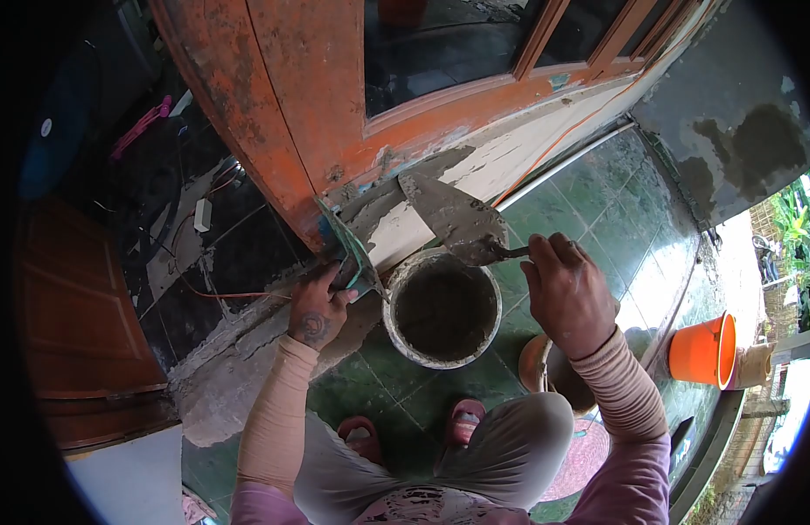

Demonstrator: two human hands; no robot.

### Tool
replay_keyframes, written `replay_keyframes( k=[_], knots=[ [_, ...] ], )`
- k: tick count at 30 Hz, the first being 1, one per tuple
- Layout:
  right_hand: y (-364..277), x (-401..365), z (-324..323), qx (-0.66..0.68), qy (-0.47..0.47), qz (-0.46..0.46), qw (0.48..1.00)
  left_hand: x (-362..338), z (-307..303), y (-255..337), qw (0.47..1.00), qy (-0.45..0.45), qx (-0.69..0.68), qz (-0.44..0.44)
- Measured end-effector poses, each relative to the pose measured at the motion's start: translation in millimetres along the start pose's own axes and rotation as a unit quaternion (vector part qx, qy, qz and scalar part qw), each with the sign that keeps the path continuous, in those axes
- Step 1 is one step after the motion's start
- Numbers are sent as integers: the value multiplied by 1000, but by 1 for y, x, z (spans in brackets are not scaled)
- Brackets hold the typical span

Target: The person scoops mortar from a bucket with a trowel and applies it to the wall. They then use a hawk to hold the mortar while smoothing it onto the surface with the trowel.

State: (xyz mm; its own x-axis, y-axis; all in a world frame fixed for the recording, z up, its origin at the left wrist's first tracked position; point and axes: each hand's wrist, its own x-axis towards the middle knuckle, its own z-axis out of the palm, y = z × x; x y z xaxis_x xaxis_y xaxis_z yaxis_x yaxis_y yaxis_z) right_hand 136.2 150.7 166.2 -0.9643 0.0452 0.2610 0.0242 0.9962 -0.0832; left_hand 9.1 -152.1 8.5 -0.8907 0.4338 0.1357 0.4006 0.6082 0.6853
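My right hand (pixel 569 293) is closed around the handle of a mortar-smeared trowel (pixel 453 210). Its broad blade lies over the far rim of a round bucket (pixel 391 325) and close to the low wall. Inside the bucket is wet grey mortar (pixel 444 306). In my left hand (pixel 319 308) is a green-edged plastering float (pixel 354 249), tilted nearly edge-on beside the door frame's lower corner. Grey mortar (pixel 370 206) covers part of the wall under the frame, near both tools.
An orange wooden frame with glass panes (pixel 449 52) rises ahead. An orange cable (pixel 558 140) and a white pipe (pixel 580 157) run along the wall. Right are a brown pot (pixel 534 363) and an orange bucket (pixel 695 352). A brown wooden door (pixel 90 306) stands left.
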Motion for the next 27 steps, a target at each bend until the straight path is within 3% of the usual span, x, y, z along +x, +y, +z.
replay_keyframes(
  k=[27],
  knots=[
    [-37, -3, -2, -15, -9, -87, 996, 0, -3, 1, 1000, -11, 2, -6]
  ],
)
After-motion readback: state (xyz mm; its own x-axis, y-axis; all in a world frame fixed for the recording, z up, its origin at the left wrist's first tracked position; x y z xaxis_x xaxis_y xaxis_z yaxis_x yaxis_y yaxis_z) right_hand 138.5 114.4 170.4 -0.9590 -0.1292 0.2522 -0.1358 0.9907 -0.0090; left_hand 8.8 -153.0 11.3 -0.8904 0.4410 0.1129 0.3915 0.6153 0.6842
